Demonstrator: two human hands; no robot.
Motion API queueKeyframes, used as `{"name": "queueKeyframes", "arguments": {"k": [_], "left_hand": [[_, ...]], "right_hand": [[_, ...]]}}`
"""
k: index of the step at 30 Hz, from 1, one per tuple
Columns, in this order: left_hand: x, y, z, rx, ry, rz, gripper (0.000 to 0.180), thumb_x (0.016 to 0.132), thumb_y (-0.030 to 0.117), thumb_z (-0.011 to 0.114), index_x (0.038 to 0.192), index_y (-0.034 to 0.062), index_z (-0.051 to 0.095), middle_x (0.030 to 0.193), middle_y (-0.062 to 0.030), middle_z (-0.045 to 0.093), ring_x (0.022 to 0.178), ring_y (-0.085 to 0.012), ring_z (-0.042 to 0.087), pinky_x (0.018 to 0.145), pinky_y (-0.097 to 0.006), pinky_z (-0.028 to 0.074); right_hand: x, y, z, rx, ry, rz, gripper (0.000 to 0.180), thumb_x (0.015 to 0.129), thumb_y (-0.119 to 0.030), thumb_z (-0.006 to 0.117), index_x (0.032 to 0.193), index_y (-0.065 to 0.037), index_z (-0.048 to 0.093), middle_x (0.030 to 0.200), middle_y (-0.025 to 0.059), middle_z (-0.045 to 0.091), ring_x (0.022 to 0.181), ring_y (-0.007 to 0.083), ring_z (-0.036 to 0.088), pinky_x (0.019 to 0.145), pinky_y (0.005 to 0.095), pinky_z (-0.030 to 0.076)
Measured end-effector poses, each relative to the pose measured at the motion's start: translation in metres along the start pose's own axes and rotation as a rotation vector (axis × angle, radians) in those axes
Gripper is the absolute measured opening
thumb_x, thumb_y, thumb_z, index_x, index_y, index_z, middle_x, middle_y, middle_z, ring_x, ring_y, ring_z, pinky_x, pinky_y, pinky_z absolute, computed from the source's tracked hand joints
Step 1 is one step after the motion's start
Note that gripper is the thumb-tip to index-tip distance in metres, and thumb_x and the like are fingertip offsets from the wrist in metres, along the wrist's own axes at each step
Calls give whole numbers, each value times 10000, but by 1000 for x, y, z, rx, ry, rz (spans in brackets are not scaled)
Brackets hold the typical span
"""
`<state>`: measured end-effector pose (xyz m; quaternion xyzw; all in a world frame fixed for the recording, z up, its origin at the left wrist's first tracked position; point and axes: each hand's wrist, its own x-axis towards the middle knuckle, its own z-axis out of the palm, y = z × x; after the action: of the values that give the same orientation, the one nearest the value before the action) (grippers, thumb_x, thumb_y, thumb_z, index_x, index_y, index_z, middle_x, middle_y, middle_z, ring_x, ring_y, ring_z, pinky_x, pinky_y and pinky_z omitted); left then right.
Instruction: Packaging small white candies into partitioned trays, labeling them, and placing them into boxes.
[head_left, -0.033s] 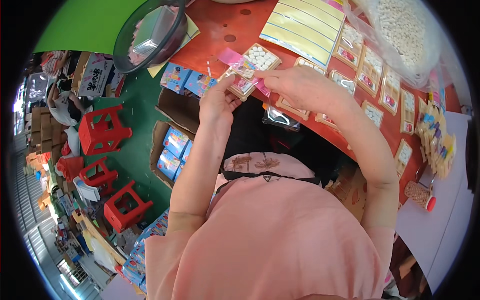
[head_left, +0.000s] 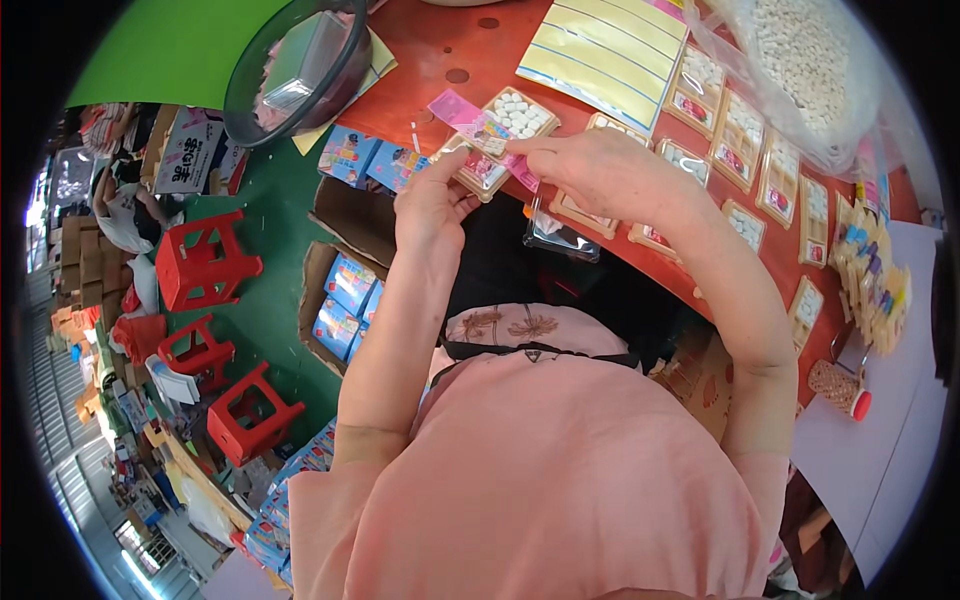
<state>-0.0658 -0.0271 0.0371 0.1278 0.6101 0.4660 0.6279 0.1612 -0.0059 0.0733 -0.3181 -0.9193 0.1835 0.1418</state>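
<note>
At the near edge of the red table, my left hand (head_left: 430, 205) grips a small wooden tray (head_left: 483, 180) by its left side, thumb on top. Several white pieces (head_left: 518, 115) fill the tray's far compartment, and something pink and red lies in the near one. Across its middle runs a pink printed strip (head_left: 465, 117), whose left end sticks out past the rim. My right hand (head_left: 610, 170) comes over from the right, its thumb and fingertips closed on the strip's right end. A clear plastic lid (head_left: 562, 238) sits below my right hand, by the table edge.
More filled trays (head_left: 740, 135) stand in rows on the right, beside a bag of white pieces (head_left: 800, 60). Yellow lined sheets (head_left: 605, 60) lie at the back. A dark basin (head_left: 360, 75) is far left. Blue boxes (head_left: 350, 283) fill a carton below; red stools (head_left: 207, 260) stand on the floor.
</note>
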Motion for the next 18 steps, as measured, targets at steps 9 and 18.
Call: {"name": "queueKeyframes", "arguments": {"k": [9, 18], "left_hand": [[-4, 1, 3, -1, -154, -89, 384, 885, 250, 765, 1194, 48, 660, 1051, -99, 727, 809, -207, 707, 741, -350, 543], [16, 6, 11, -27, -171, 29, 340, 920, 133, 736, 1217, -4, 644, 1084, -134, 716, 905, -261, 735, 714, -414, 627]], "right_hand": [[-13, 4, 8, 14, -54, 46, 91, 910, -84, 612, 994, -55, 628, 1447, -18, 574, 920, 297, 679, 750, 421, 553], [-26, 10, 29, -45, 203, 156, 424, 928, -152, 658, 1338, -128, 553, 1398, 96, 556, 1150, 319, 616, 934, 408, 541]]}}
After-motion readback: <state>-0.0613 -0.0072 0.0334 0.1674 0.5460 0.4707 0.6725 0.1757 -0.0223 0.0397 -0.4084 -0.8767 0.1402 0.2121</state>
